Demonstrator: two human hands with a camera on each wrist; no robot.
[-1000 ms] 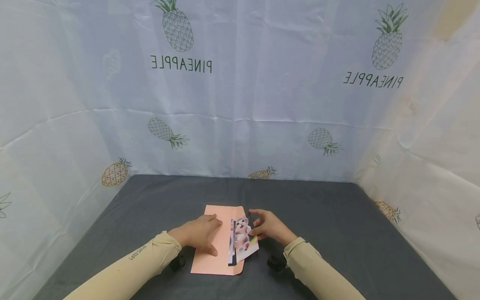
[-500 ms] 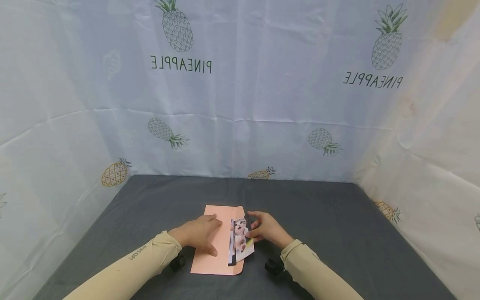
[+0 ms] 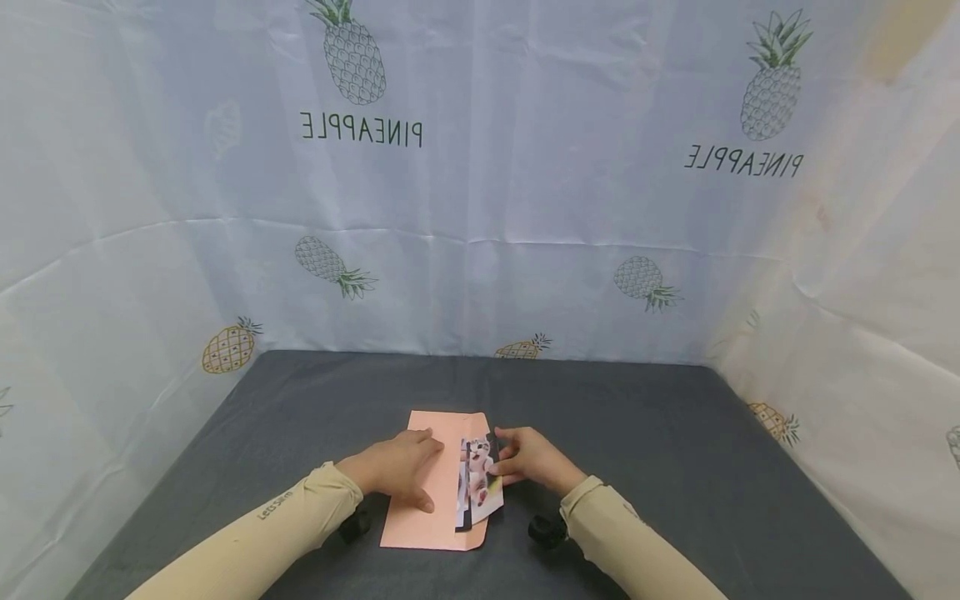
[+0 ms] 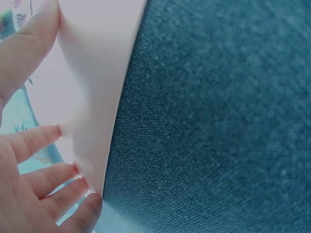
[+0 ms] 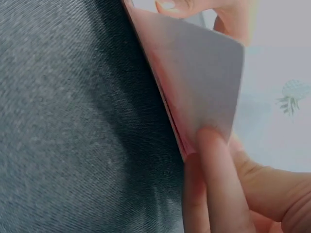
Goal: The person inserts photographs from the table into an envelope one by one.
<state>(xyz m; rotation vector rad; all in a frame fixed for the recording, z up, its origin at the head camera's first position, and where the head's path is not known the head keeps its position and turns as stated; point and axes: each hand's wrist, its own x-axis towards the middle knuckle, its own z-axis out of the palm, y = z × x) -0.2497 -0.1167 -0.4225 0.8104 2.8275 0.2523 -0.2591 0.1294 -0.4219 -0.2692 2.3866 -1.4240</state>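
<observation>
A salmon-pink envelope (image 3: 405, 532) lies flat on the dark table. My left hand (image 3: 396, 467) rests on its left part with the fingers spread and fairly straight; the left wrist view shows the fingertips against the pale envelope (image 4: 99, 73). Over the envelope's right side sits a kitten photo card (image 3: 482, 492), its right edge pinched between the thumb and fingers of my right hand (image 3: 542, 461). In the right wrist view the card's pale back (image 5: 204, 73) is tilted up from the table. Beside the kitten card shows a strip of another picture card (image 3: 462, 492), partly covered.
Dark grey cloth covers the table (image 3: 637, 417). White curtains (image 3: 510, 167) with pineapple prints hang behind it and at both sides. A black wrist camera (image 3: 547, 531) sits under the right wrist, close to the cloth.
My right hand has moved slightly left, carrying the kitten photo card further over the envelope; the card now sticks out less at the right. The left hand and envelope have stayed put.
</observation>
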